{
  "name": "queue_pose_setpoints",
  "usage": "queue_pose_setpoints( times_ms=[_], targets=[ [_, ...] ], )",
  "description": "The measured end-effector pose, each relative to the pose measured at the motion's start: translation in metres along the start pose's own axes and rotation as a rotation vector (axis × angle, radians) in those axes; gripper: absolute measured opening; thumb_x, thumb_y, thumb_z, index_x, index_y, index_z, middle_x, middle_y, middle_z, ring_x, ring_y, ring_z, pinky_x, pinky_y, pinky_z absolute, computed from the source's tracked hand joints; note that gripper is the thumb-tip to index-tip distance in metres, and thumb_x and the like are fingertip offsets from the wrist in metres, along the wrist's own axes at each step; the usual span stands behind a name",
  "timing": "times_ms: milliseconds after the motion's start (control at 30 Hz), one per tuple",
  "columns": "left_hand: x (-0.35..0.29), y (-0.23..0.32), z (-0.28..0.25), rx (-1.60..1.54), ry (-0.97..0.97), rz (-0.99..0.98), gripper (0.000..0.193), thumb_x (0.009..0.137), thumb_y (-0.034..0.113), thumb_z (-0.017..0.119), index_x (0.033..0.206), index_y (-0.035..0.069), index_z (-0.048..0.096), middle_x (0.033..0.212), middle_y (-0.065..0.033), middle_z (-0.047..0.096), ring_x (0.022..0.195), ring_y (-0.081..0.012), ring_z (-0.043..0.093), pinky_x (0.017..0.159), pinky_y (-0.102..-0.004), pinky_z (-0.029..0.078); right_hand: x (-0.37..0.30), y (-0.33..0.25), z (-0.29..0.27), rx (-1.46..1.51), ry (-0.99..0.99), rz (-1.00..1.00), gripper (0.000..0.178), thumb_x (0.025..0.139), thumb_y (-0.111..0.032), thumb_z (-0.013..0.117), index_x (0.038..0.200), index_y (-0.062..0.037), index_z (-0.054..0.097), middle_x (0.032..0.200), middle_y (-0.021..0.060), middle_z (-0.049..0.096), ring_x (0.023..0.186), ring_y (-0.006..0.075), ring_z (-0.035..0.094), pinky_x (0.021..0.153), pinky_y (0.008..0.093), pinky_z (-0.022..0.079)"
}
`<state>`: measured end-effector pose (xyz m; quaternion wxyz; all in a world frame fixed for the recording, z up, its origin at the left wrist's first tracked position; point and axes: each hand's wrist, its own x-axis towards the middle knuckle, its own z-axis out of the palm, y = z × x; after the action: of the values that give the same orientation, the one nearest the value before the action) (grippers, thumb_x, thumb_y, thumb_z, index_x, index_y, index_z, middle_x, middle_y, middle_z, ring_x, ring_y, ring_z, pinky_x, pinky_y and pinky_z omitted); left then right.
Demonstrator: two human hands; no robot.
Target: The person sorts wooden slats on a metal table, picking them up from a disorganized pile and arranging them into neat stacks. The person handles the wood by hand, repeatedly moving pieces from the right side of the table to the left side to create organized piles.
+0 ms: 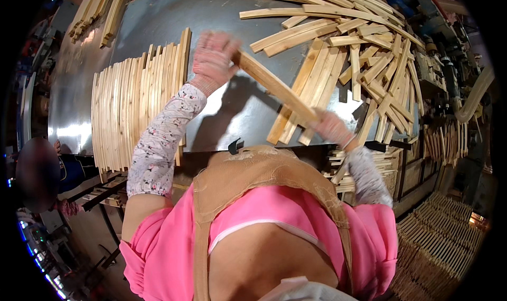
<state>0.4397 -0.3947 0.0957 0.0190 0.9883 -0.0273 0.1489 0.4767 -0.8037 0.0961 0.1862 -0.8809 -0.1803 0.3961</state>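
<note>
A wooden slat (274,84) is held slantwise above the metal table, one end in each hand. My left hand (214,58), in a pinkish glove, is closed round its far left end. At the near right end my right hand (334,129), gloved alike and slightly blurred, grips the wood. Left of my left forearm lies a row of slats (124,100) set side by side, the rightmost reaching farther out than the others. Several loose slats (311,90) lie under and beside the right part of the held one.
A tangled heap of slats (380,63) covers the table's right side. More slats (97,10) lie at the far left of the metal table (158,26). Stacked wood strips (441,243) stand at the lower right. Another person (68,166) is at the left edge.
</note>
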Motion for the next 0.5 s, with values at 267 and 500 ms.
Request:
queue_pose_setpoints(
  times_ms=[267,500],
  targets=[
    [0.042,0.077,0.078,-1.535,0.012,-1.011,0.047,0.096,0.019,0.075,0.132,0.0,0.05,0.099,-0.0102,0.066,0.083,-0.0215,0.075,0.062,-0.0364,0.061,0.031,-0.025,0.089,0.136,0.322,-0.226,0.068,0.098,-0.036,0.071,0.161,-0.0183,0.051,0.137,0.0261,0.066,0.123,0.0473,0.066,0.107,0.0508,0.054],
    [0.078,0.04,0.097,-1.412,0.087,-1.221,0.055,0.099,0.023,0.069,0.142,-0.005,0.049,0.114,-0.0213,0.07,0.089,-0.0299,0.076,0.077,-0.0418,0.062,0.078,-0.002,0.064,0.515,-0.126,-0.234,0.055,0.098,-0.03,0.073,0.146,-0.0043,0.062,0.12,0.0217,0.07,0.113,0.0391,0.069,0.101,0.0426,0.054]
  ],
)
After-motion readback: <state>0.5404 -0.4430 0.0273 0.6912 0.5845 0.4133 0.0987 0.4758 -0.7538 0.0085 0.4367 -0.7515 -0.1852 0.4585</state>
